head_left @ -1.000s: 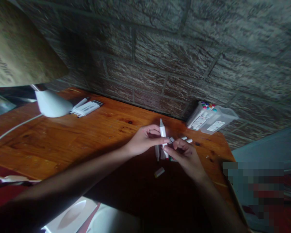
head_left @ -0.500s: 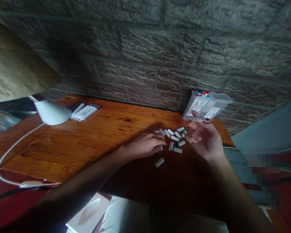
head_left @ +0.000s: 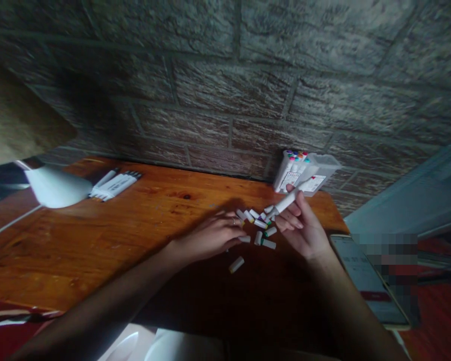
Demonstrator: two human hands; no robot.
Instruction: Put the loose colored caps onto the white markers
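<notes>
A white marker (head_left: 286, 201) with a red tip is held between the thumb and fingers of my right hand (head_left: 300, 223). The marker slants up to the right, its tip in front of a clear plastic case (head_left: 325, 161). My left hand (head_left: 214, 231) rests low over the table, fingers curled down with a ring on one. At its fingertips is a white marker cap (head_left: 245, 239), seemingly pinched, though the fingers partly cover it. Several loose marker caps (head_left: 260, 224), white with coloured ends, lie scattered between my hands. Another cap (head_left: 236, 264) lies apart, nearer me.
The case holds several upright markers (head_left: 296, 159) with coloured ends, against the brick wall (head_left: 210, 125). More white markers (head_left: 116, 185) lie beside the lamp (head_left: 58, 183) at the left. A tablet-like device (head_left: 368, 281) lies at the right edge of the wooden table (head_left: 165, 200).
My right hand has turned the marker from nearly level to a slant, red tip raised. The cap at my left fingertips now lies more sideways. The whole view has shifted slightly.
</notes>
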